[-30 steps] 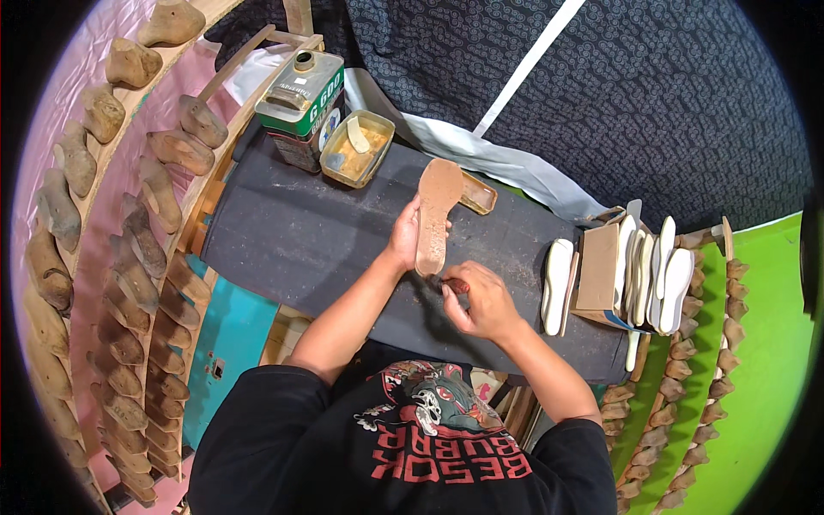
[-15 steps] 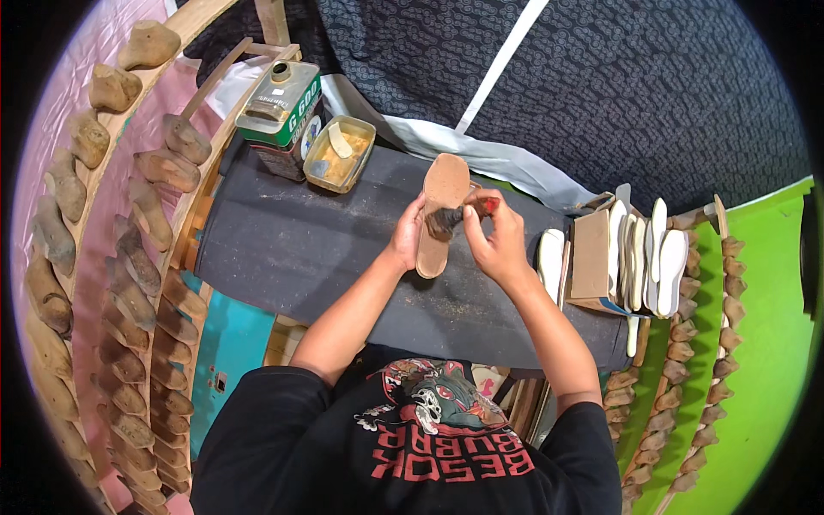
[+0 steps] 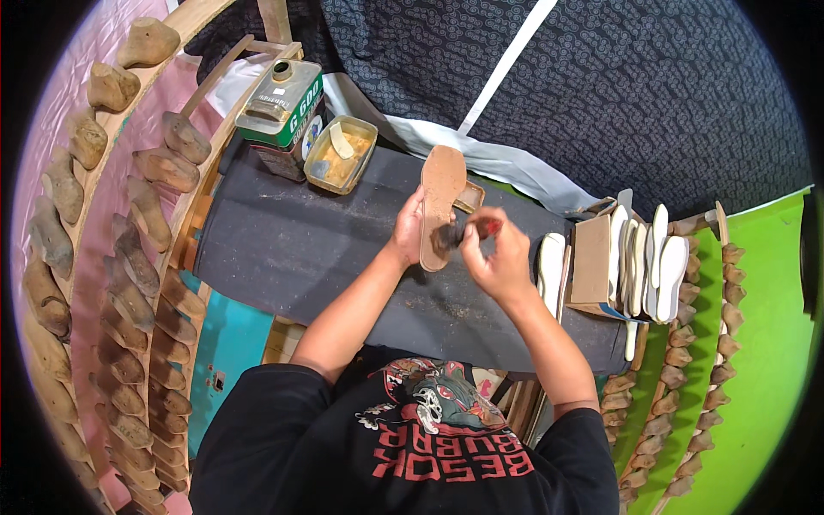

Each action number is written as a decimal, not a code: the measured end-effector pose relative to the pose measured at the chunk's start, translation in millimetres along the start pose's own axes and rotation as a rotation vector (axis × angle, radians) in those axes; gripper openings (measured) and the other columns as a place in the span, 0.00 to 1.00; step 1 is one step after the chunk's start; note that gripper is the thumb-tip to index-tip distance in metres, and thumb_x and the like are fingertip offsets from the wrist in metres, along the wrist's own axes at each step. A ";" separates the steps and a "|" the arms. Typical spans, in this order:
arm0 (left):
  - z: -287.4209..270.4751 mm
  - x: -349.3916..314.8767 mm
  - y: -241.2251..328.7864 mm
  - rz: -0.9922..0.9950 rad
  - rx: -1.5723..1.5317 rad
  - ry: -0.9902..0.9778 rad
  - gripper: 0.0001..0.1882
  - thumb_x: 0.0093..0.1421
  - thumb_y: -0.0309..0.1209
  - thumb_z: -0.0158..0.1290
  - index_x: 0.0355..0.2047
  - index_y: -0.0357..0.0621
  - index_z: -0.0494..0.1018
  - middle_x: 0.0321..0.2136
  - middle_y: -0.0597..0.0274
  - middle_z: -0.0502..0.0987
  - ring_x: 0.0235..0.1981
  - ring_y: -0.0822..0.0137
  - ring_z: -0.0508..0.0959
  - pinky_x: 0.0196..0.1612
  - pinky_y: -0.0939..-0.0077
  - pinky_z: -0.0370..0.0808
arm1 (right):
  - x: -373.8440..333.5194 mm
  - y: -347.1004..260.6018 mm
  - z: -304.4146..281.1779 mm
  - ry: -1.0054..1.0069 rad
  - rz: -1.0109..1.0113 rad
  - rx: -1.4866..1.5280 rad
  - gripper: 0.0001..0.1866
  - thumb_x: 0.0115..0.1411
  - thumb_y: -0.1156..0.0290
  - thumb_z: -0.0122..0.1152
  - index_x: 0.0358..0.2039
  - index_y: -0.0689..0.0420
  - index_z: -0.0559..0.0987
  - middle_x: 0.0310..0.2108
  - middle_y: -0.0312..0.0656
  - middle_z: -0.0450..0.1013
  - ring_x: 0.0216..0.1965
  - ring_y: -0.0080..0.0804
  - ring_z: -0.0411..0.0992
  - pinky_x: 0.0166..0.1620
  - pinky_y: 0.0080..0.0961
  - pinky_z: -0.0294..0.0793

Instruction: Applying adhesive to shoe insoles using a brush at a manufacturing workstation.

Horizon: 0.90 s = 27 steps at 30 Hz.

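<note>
Left hand [image 3: 410, 230] clamped on the sole [image 3: 442, 176] by its left side, right hand [image 3: 499, 262] pinched on the brush [image 3: 450, 236]; the two hands are apart, sole and brush between them. Sole is held up over the middle of the counter [image 3: 275, 232], broad end away from the person. Delta vs 0.5 s ago: brush moved down from mid-sole to the narrower lower half, sole up a touch, small tray [image 3: 469, 197] behind it more visible. At 1.0 s ago the brush was at the sole's near end. Bristles overlap the sole; blurred, can't confirm contact. Can and tub unmoved since the last frame. Room: widest bare patch is left of the left forearm, out to the counter's left edge. Far left corner taken by the can [image 3: 283, 120] and tub [image 3: 359, 159], side by side. Right is tighter: white sole [image 3: 550, 266] just beside the right wrist, then the box [image 3: 592, 262] of white soles near the right edge. Curtain [image 3: 601, 103] backs the far edge; both forearms cross the near edge.
</note>
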<state>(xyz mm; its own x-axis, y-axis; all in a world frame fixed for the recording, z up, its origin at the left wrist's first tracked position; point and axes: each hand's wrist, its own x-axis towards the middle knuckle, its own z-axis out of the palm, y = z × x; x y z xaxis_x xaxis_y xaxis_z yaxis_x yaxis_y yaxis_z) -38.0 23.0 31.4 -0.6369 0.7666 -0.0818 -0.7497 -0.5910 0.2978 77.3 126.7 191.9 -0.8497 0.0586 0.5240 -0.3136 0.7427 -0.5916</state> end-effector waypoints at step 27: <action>11.2 13.4 -10.6 0.045 0.096 0.161 0.28 0.72 0.58 0.39 0.55 0.51 0.71 0.33 0.58 0.80 0.32 0.65 0.80 0.37 0.68 0.79 | -18.2 42.4 -13.3 0.082 0.105 -0.035 0.08 0.61 0.79 0.62 0.40 0.62 0.76 0.29 0.43 0.76 0.26 0.33 0.76 0.33 0.28 0.77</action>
<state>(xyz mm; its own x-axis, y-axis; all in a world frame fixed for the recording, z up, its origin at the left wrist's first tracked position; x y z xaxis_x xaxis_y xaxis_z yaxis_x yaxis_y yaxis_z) -36.6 42.3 37.9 -0.6957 0.6854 -0.2149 -0.7041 -0.5914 0.3931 85.1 166.0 165.4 -0.8393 0.1900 0.5094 -0.2090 0.7522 -0.6250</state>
